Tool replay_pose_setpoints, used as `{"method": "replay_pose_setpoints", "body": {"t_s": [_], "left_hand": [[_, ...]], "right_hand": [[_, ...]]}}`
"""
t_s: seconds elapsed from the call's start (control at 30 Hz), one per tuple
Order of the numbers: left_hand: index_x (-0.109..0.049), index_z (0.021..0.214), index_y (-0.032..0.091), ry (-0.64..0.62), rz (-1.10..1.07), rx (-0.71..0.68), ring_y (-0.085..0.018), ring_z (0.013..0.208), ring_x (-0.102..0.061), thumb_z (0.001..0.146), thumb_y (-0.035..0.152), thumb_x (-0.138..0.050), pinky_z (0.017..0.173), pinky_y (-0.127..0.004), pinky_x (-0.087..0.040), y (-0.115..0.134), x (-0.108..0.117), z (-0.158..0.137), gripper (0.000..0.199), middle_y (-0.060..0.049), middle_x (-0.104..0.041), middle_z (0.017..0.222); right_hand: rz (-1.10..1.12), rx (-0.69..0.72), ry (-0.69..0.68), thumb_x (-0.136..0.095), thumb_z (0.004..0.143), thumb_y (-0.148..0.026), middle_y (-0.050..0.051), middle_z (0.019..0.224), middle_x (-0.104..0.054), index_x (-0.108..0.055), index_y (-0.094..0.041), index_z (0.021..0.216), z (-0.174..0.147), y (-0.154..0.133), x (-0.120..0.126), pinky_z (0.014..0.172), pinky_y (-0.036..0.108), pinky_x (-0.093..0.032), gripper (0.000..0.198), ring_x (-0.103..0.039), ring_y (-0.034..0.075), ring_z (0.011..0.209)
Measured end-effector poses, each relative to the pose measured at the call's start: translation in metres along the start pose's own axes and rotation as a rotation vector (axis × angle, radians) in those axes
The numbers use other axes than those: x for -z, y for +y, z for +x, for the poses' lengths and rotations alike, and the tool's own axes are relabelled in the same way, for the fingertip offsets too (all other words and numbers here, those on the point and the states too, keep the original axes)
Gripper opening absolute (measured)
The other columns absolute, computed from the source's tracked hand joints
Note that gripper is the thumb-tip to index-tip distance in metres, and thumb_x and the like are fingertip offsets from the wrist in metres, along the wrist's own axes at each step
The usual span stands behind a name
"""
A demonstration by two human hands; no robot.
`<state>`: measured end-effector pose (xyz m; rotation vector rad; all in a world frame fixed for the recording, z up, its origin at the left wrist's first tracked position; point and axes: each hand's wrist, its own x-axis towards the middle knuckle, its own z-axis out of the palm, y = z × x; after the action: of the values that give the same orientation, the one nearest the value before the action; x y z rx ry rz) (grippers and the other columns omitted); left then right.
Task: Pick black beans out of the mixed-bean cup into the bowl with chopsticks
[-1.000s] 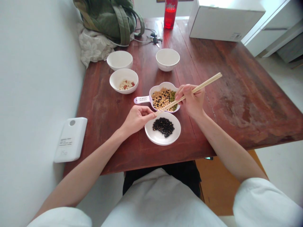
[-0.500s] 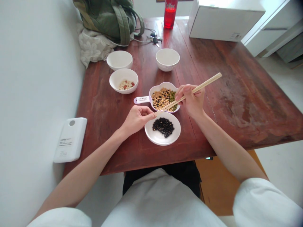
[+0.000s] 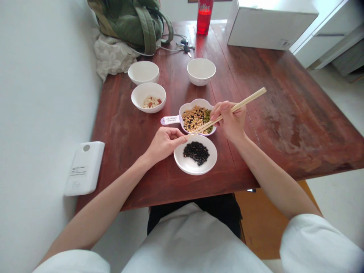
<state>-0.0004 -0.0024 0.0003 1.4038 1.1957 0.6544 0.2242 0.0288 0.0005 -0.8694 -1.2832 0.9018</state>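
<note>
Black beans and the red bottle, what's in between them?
In the head view, going from the black beans to the red bottle: first the chopsticks, then the dish of mixed beans, then a white bowl.

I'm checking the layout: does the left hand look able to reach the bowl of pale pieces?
Probably yes: the bowl sits just beyond the left hand, with open space beside the dish handle, though the hand is at the chopstick tips.

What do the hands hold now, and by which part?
Chopsticks: the right hand grips them around the middle; the left hand pinches their lower tips.
</note>
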Motion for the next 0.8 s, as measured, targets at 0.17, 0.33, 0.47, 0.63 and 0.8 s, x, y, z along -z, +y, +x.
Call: {"method": "replay_pose_setpoints", "body": {"t_s": [0.17,0.33,0.47,0.63,0.8], "left_hand": [[-0.072,0.073,0.010,-0.006,-0.020,0.001,-0.005,0.042,-0.045,0.079,0.032,-0.077,0.040,-0.015,-0.029,0.0012,-0.0001,-0.0009,0.023,0.000,-0.063,0.054],[-0.072,0.073,0.010,-0.004,-0.030,0.009,-0.005,0.043,-0.047,0.078,0.031,-0.077,0.040,-0.015,-0.030,0.0021,-0.0006,-0.0011,0.022,0.000,-0.064,0.055],[-0.072,0.073,0.010,-0.006,-0.043,0.021,-0.005,0.044,-0.048,0.078,0.031,-0.077,0.040,-0.015,-0.030,0.0017,-0.0012,-0.0007,0.022,0.000,-0.065,0.056],[-0.071,0.072,0.011,-0.004,-0.038,0.023,-0.005,0.042,-0.046,0.077,0.032,-0.077,0.040,-0.015,-0.029,0.0023,-0.0012,-0.0013,0.022,0.001,-0.063,0.054],[-0.072,0.073,0.011,-0.004,-0.030,0.020,-0.005,0.042,-0.046,0.077,0.032,-0.077,0.040,-0.016,-0.030,0.0030,-0.0010,-0.0013,0.022,0.001,-0.064,0.054]], "right_hand": [[0.018,0.028,-0.012,-0.060,0.087,-0.066,0.000,0.049,-0.058,-0.063,-0.017,0.050,0.0009,0.0009,0.0001,0.036,0.021,-0.029,0.061,-0.048,0.005,0.038],[0.024,0.026,-0.015,-0.060,0.087,-0.065,0.000,0.049,-0.058,-0.063,-0.017,0.050,0.0010,-0.0001,0.0000,0.036,0.020,-0.029,0.061,-0.047,0.004,0.037],[0.000,-0.001,-0.006,-0.059,0.086,-0.068,0.000,0.049,-0.058,-0.063,-0.018,0.050,0.0008,-0.0010,-0.0001,0.036,0.020,-0.030,0.062,-0.047,0.005,0.038],[-0.015,-0.020,-0.008,-0.058,0.086,-0.070,0.000,0.048,-0.058,-0.062,-0.018,0.050,0.0008,-0.0009,0.0002,0.036,0.020,-0.029,0.063,-0.047,0.005,0.038],[0.000,-0.003,-0.015,-0.058,0.086,-0.068,0.000,0.049,-0.058,-0.062,-0.018,0.050,0.0010,-0.0002,0.0003,0.036,0.020,-0.029,0.063,-0.048,0.005,0.038]]}}
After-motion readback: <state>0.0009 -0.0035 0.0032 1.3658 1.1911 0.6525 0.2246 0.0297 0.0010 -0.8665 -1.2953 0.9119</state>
